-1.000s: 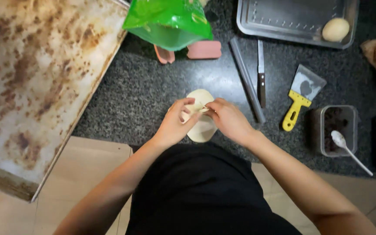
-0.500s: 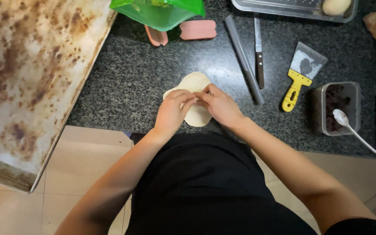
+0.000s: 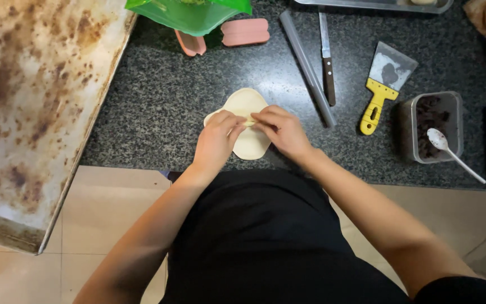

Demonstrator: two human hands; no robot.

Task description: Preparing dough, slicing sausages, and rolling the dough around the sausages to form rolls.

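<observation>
A flat oval of pale dough (image 3: 244, 105) lies on the dark speckled counter (image 3: 158, 95) near its front edge. My left hand (image 3: 216, 141) and my right hand (image 3: 281, 131) both rest on its middle, fingertips meeting and pinching the dough together there. The dough's far end and near end show beyond my fingers; its centre is hidden under them.
A large stained baking tray (image 3: 29, 107) overhangs the counter at left. Behind the dough are a green plastic bag (image 3: 189, 14), pink pieces (image 3: 245, 31), a grey rolling rod (image 3: 306, 66) and a knife (image 3: 327, 56). To the right lie a yellow-handled scraper (image 3: 382, 85) and a tub of dark filling with a white spoon (image 3: 430, 126).
My hands have stayed on the dough, drawing its sides together at the middle. The view has shifted, so everything sits slightly lower and more to the right in the picture.
</observation>
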